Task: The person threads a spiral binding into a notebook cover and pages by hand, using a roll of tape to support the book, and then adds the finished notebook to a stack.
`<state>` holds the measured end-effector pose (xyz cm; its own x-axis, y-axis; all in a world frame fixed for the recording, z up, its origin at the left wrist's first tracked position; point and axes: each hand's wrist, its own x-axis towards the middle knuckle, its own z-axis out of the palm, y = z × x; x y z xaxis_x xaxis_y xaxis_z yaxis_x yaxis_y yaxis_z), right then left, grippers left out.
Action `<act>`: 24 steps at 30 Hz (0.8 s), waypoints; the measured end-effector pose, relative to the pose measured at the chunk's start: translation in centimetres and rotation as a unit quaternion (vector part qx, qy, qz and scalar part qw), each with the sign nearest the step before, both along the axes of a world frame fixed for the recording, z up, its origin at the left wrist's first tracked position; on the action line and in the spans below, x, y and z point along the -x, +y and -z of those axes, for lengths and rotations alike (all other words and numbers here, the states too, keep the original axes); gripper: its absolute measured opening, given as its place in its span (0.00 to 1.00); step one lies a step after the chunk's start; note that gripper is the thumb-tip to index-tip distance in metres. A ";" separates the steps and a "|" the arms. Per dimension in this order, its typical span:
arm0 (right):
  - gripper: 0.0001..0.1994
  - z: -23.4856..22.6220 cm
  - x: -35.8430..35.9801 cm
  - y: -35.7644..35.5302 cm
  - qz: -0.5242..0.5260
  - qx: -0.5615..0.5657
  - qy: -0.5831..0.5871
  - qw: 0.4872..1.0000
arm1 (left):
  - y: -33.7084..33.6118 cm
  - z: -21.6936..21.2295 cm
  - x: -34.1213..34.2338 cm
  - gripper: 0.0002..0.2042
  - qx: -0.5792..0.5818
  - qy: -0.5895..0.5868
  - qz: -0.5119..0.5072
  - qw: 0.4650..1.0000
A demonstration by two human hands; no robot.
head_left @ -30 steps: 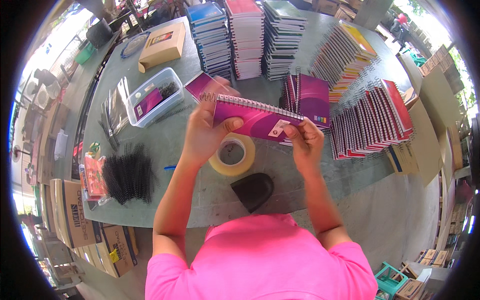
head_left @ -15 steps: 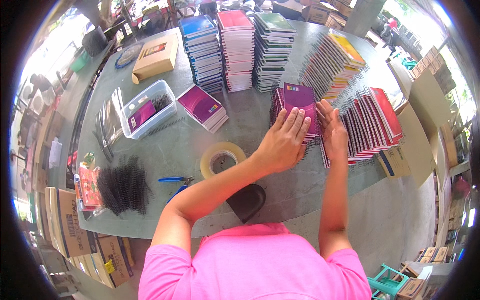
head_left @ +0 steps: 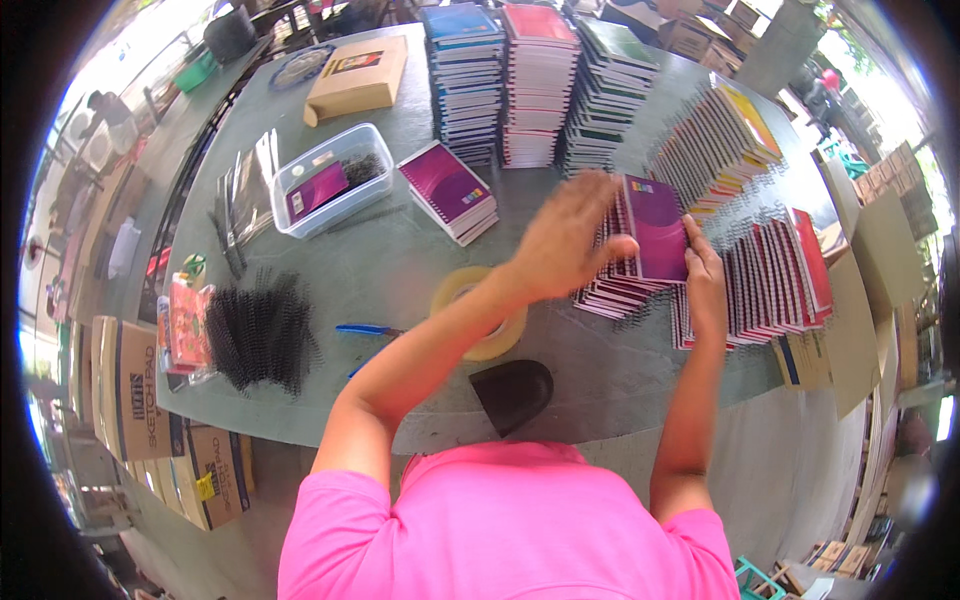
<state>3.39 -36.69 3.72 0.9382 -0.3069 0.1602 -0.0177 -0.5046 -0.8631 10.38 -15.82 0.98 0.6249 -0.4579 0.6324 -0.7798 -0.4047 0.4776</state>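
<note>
A purple spiral notebook (head_left: 657, 228) lies on top of a fanned row of spiral notebooks (head_left: 622, 282) right of the table's middle. My right hand (head_left: 703, 278) rests on that notebook's right edge, fingers laid flat against it. Blurred with motion, my left hand (head_left: 566, 238) hovers open just left of the notebook, holding nothing. A roll of clear tape (head_left: 482, 312) lies under my left forearm.
Three tall notebook stacks (head_left: 530, 80) stand at the back, more fanned notebooks (head_left: 770, 275) to the right. A small purple notebook pile (head_left: 448, 190), a clear plastic bin (head_left: 330, 180), black binding coils (head_left: 258, 335), a blue pen (head_left: 365, 329), a dark object (head_left: 512, 390) and a cardboard box (head_left: 358, 75) are on the grey table (head_left: 380, 260).
The purple notebook, held up in both hands a second ago, has been laid on the fanned row. My left hand has since lifted off it and drawn leftward.
</note>
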 end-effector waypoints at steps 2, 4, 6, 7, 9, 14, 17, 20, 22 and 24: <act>0.22 0.5 0.2 -0.7 0.020 0.073 -0.034 0.997 | 3.2 0.3 -2.0 0.32 -0.028 -0.025 -0.110 0.993; 0.22 -0.1 0.7 0.0 0.079 0.200 -0.102 0.971 | 7.7 2.4 -3.3 0.30 -0.125 -0.049 -0.235 0.963; 0.20 -2.6 1.3 2.3 0.063 0.213 -0.195 0.955 | 12.1 7.3 -3.6 0.26 -0.252 -0.069 -0.294 0.919; 0.19 -3.6 1.6 3.4 0.058 0.220 -0.239 0.944 | 13.5 9.4 -3.5 0.24 -0.316 -0.071 -0.293 0.900; 0.17 -4.6 2.0 5.1 0.001 0.231 -0.279 0.932 | 13.4 9.2 -2.6 0.23 -0.341 -0.053 -0.273 0.898; 0.13 -2.4 1.9 11.4 -0.261 0.137 -0.209 0.933 | 12.1 6.8 -2.7 0.22 -0.285 -0.033 -0.264 0.921; 0.12 0.2 1.6 13.7 -0.315 0.048 -0.149 0.936 | 12.5 6.4 -3.6 0.23 -0.268 -0.071 -0.306 0.911; 0.13 1.8 0.9 14.5 -0.318 0.077 -0.178 0.928 | 12.3 5.4 -5.3 0.19 -0.321 0.036 -0.242 0.915; 0.13 2.6 -0.7 15.2 -0.300 0.119 -0.197 0.926 | 12.0 3.9 -6.0 0.17 -0.379 0.100 -0.184 0.901; 0.13 3.7 -2.5 16.3 -0.283 0.142 -0.188 0.930 | 12.7 3.5 -6.6 0.12 -0.306 0.152 -0.184 0.921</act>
<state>5.92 -20.37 0.03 0.7977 0.3239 0.5087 0.5963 -0.5495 -0.5852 16.99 -3.09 -2.51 0.9150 -0.3919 0.0960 -0.4033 -0.8817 0.2450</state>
